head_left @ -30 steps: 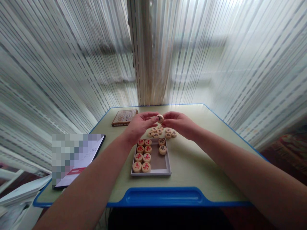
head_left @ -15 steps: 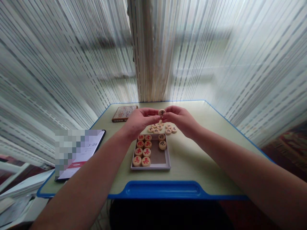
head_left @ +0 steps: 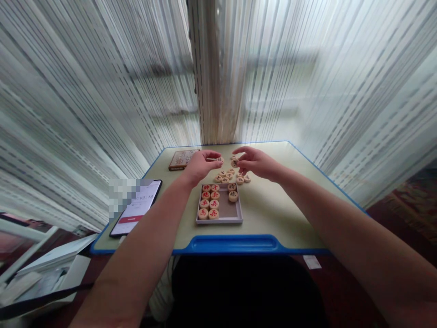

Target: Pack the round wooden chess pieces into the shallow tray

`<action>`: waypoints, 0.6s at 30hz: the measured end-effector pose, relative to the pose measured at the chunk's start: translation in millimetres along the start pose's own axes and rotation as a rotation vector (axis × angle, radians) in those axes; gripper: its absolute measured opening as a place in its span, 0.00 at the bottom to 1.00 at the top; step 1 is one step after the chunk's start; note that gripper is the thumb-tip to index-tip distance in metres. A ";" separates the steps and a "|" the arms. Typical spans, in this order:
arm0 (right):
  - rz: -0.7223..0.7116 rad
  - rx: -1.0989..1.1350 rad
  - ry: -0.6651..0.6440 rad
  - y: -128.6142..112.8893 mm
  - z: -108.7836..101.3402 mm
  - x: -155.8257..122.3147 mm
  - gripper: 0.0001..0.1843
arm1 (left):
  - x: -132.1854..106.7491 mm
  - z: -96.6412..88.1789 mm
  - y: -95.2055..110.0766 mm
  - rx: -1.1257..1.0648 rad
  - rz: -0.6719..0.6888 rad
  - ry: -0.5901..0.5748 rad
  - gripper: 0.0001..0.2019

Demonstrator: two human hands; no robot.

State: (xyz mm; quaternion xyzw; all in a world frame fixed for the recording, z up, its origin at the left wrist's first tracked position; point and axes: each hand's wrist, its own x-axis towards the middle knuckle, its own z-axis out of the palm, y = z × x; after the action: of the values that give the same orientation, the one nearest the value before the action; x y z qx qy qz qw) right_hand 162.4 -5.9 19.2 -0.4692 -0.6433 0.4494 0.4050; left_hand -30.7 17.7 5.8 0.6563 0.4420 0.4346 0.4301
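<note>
My left hand [head_left: 201,166] pinches a round wooden Chinese chess piece [head_left: 220,159] between thumb and fingers above the table. Across from it, my right hand [head_left: 256,163] has its index finger and thumb spread apart. A tilted black-marked chess piece [head_left: 234,162] is at its thumb tip; whether they touch is hard to see. Below the hands, several loose chess pieces [head_left: 224,180] lie on the table. Nearer me sits a shallow box [head_left: 228,208], with two columns of red-marked pieces [head_left: 214,204] at its left and two black-marked pieces [head_left: 232,196] at its upper right.
A flat printed box [head_left: 182,159] lies at the back left of the blue-edged table [head_left: 287,207]. A phone [head_left: 138,207] with a lit screen lies at the left edge. Pale curtains [head_left: 280,82] hang behind. A white box [head_left: 73,273] is lower left.
My hands have moved apart from the piece they both held. Now my left hand has a piece, and my right hand's fingers have spread. The view has shifted slightly.
</note>
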 end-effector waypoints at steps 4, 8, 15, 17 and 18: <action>0.023 -0.033 0.117 -9.0 5.8 -18.3 0.09 | -5.1 -4.5 6.0 -0.016 0.073 -0.051 0.17; 0.061 0.177 0.297 -1.5 15.8 -49.1 0.09 | -21.7 -7.0 23.1 0.124 0.253 -0.094 0.20; -0.001 0.252 0.500 23.9 30.7 -77.6 0.09 | -76.9 0.2 25.6 0.199 0.315 -0.258 0.16; -0.024 0.196 0.549 28.4 30.6 -75.9 0.11 | -88.3 3.6 12.9 0.342 0.324 -0.242 0.14; -0.030 0.142 0.569 30.4 30.1 -74.8 0.12 | -92.2 5.2 6.2 0.395 0.321 -0.223 0.14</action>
State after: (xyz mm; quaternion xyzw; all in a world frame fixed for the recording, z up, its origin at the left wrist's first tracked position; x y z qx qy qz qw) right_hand 158.6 -79.5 -25.4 -0.5374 -0.4774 0.3377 0.6077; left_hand -45.8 -72.7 -7.1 0.8328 0.3585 0.3279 0.2654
